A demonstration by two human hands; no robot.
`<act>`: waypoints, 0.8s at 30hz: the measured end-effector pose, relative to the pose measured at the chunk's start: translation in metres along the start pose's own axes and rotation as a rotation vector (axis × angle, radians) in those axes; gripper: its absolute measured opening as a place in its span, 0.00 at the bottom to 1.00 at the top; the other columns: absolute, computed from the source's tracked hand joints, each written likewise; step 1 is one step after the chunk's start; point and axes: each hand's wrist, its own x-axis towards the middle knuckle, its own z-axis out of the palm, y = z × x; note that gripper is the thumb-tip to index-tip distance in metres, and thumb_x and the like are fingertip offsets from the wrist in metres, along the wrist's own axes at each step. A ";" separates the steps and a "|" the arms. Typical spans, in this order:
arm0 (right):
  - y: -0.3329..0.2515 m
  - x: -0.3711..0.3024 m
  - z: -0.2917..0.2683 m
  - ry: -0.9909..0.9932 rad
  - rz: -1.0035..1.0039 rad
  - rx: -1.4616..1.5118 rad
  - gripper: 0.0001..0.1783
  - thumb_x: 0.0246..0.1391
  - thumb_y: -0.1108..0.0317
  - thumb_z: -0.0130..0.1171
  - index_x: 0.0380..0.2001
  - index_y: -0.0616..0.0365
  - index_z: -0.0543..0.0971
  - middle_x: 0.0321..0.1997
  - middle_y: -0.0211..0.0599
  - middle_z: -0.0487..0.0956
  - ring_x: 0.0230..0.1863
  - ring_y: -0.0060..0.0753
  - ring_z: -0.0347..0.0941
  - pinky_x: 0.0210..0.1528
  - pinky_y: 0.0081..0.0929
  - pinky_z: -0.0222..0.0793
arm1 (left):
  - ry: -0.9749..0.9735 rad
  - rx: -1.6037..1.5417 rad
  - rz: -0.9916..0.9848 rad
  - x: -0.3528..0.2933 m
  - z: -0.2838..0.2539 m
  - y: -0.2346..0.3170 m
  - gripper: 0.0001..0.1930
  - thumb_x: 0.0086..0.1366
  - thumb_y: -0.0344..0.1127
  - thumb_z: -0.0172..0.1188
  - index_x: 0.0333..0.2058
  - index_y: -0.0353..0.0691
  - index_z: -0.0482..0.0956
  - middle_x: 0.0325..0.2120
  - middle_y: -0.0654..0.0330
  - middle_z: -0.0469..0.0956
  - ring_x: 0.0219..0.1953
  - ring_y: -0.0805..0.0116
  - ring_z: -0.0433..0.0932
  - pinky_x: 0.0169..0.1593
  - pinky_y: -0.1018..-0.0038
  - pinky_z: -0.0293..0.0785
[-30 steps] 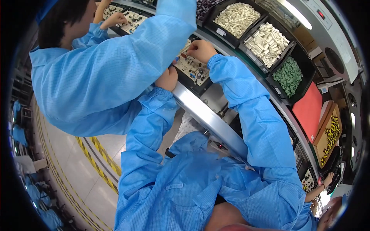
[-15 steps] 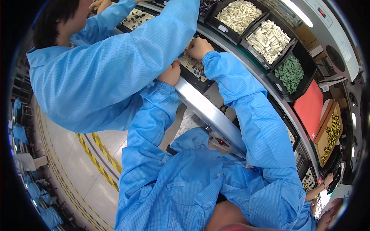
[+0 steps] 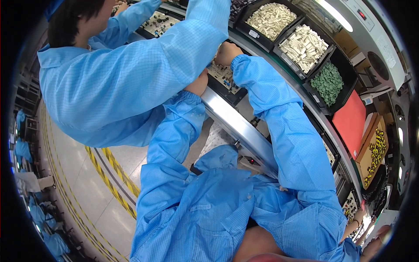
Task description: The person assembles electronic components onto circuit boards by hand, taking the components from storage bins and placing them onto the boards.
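A tan circuit board (image 3: 221, 76) set with small parts lies in a dark frame on the line in front of me. Over its far edge is my right hand (image 3: 228, 54), its fingers curled down and closed, and whatever they hold is hidden. My left hand (image 3: 199, 84) is at the board's near left side, by the metal rail (image 3: 231, 114). A co-worker's blue sleeve (image 3: 192, 48) crosses in front and covers the left fingers, so their state does not show. Both my arms wear blue smock sleeves.
Black bins with white parts (image 3: 304, 48) and green parts (image 3: 327, 84) line the far side. Farther right are a red sheet (image 3: 350, 124) and a cardboard box of yellow-black parts (image 3: 376, 155). The co-worker sits close at my left; another person's hand (image 3: 358, 217) is at lower right.
The co-worker's arm and body have shifted to the right, covering more of my left hand. My left forearm has moved slightly right. My right hand has shifted a little over the board.
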 end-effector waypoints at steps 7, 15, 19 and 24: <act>-0.007 -0.013 -0.004 0.054 0.027 -0.010 0.20 0.40 0.65 0.60 0.38 0.65 0.79 0.43 0.55 0.77 0.46 0.49 0.74 0.48 0.35 0.71 | -0.015 -0.026 -0.026 -0.002 -0.007 0.010 0.08 0.50 0.22 0.46 0.23 0.35 0.75 0.22 0.56 0.76 0.29 0.64 0.74 0.38 0.71 0.69; -0.001 -0.017 -0.004 0.074 -0.004 -0.010 0.18 0.40 0.66 0.59 0.36 0.63 0.80 0.41 0.54 0.78 0.44 0.49 0.75 0.48 0.35 0.71 | -0.094 -0.077 -0.166 0.001 -0.016 0.026 0.07 0.50 0.23 0.50 0.22 0.39 0.77 0.21 0.58 0.77 0.27 0.62 0.76 0.37 0.67 0.71; 0.002 -0.019 -0.001 0.088 -0.009 0.046 0.17 0.37 0.64 0.61 0.33 0.62 0.81 0.37 0.52 0.79 0.42 0.47 0.76 0.46 0.34 0.72 | -0.072 -0.094 -0.161 0.000 -0.016 0.025 0.07 0.50 0.24 0.50 0.22 0.39 0.77 0.21 0.58 0.77 0.27 0.63 0.76 0.36 0.67 0.71; 0.016 -0.014 0.008 0.153 -0.036 0.068 0.11 0.33 0.63 0.63 0.22 0.56 0.82 0.27 0.44 0.80 0.32 0.40 0.78 0.40 0.32 0.72 | -0.085 -0.099 -0.183 0.003 -0.019 0.032 0.08 0.49 0.25 0.47 0.20 0.38 0.76 0.19 0.58 0.75 0.25 0.63 0.74 0.35 0.70 0.69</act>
